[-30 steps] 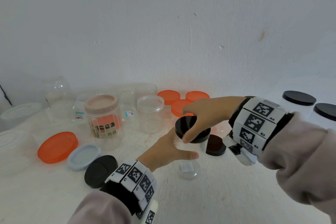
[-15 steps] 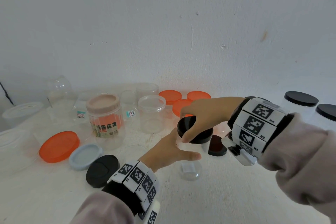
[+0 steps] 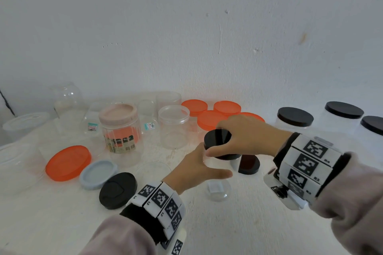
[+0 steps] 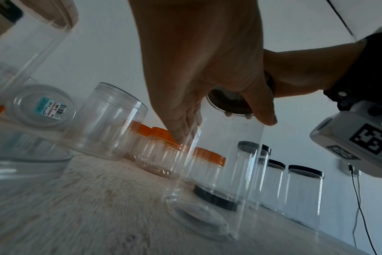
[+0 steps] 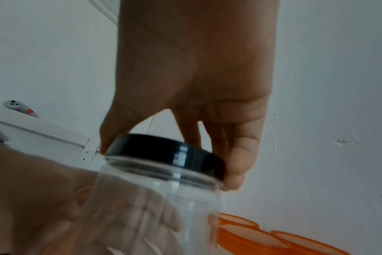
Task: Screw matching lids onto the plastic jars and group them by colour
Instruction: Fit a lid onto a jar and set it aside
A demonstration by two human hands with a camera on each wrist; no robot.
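Observation:
A tall clear plastic jar [image 3: 217,191] stands on the white table. My left hand [image 3: 196,168] grips its side, thumb in front and fingers behind. A glossy black lid [image 3: 217,138] sits on the jar's mouth, and my right hand [image 3: 242,136] grips it from above, thumb on the near rim and fingers on the far rim. The right wrist view shows the black lid [image 5: 164,153] on the threaded neck of the jar [image 5: 159,198]. In the left wrist view my fingers [image 4: 183,127] and thumb wrap the jar [image 4: 218,163] near its top.
Black-lidded jars [image 3: 295,117] stand at the right; orange-lidded jars [image 3: 217,114] at the back. A loose black lid [image 3: 248,164] lies just behind the held jar. To the left are a black lid [image 3: 118,190], grey-blue lid [image 3: 97,174], orange lid [image 3: 68,162], pink-lidded jar [image 3: 120,130] and open clear jars [image 3: 174,126].
Both hands stay in place on the jar and lid. My right hand's fingers have shifted slightly round the black lid.

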